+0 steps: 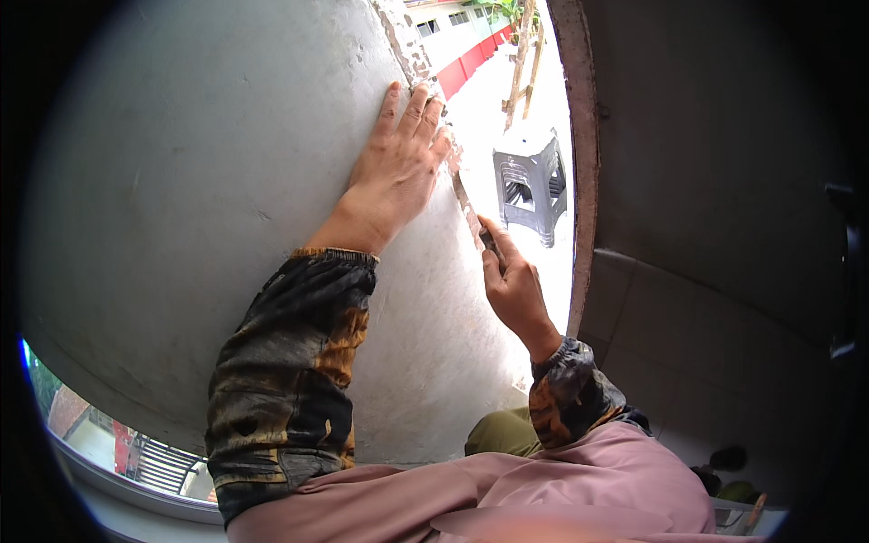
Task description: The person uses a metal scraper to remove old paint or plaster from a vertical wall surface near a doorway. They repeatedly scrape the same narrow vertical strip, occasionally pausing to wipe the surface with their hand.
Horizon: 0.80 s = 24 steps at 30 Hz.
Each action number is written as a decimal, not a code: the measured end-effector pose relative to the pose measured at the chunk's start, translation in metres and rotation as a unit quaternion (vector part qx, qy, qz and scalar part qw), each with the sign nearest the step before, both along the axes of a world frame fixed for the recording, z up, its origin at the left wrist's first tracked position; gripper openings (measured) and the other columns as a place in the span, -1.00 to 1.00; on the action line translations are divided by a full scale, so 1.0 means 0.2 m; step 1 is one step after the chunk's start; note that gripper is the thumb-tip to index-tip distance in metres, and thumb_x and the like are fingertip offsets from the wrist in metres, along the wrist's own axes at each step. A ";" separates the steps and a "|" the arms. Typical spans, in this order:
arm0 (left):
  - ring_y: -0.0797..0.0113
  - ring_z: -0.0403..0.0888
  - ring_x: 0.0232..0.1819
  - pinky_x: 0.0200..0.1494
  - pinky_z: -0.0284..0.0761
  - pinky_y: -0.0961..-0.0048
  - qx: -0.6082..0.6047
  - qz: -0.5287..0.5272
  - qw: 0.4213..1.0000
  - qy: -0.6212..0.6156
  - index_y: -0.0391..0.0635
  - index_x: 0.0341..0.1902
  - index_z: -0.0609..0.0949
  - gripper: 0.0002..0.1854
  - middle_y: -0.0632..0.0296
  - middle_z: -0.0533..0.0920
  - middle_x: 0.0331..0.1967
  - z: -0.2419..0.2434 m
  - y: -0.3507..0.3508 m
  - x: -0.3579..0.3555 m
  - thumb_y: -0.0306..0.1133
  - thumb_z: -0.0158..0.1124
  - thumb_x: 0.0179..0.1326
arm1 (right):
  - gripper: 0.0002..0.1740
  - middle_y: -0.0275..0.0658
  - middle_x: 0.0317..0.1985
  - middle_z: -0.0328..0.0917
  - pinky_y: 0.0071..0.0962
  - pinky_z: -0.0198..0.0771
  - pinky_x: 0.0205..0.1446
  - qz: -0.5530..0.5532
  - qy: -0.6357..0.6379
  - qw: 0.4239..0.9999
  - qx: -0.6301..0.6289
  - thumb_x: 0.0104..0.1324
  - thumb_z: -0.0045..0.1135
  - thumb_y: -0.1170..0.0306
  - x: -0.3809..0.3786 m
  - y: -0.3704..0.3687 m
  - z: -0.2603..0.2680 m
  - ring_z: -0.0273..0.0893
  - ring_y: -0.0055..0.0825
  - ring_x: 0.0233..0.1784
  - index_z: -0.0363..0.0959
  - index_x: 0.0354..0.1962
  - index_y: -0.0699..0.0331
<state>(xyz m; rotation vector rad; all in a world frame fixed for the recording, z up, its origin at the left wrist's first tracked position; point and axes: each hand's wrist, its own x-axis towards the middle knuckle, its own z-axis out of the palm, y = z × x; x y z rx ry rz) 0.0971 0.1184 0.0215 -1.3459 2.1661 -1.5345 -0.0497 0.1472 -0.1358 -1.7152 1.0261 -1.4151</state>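
My left hand [400,163] lies flat on a grey plastered wall [271,149], fingers spread, with the fingertips at the wall's chipped edge [414,58]. Lower along this edge, my right hand [512,288] grips a narrow hand tool with a dark handle [487,239]. My right index finger stretches along the handle. The tool points up along the edge, towards my left hand. Its working end is hard to make out against the flaking, brownish surface, so its exact kind cannot be told.
Beyond the edge is a bright doorway, bounded on the right by a brown frame [582,170]. Outside stand a grey plastic stool [533,180] and a wooden ladder [521,68]. A dark door panel [706,149] is at the right. A window [115,441] shows lower left.
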 end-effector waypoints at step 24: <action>0.07 -0.03 0.51 0.52 -0.35 0.02 -0.017 0.015 0.999 -0.029 0.05 0.23 0.51 -0.57 0.08 0.30 0.38 -0.01 -0.02 0.02 -0.17 0.09 0.30 | -0.50 -0.15 -0.27 0.61 -0.66 0.34 -0.43 0.012 -0.016 1.000 0.019 0.37 -0.14 0.47 0.01 0.00 -0.03 0.33 -0.75 -0.53 0.28 0.27 0.26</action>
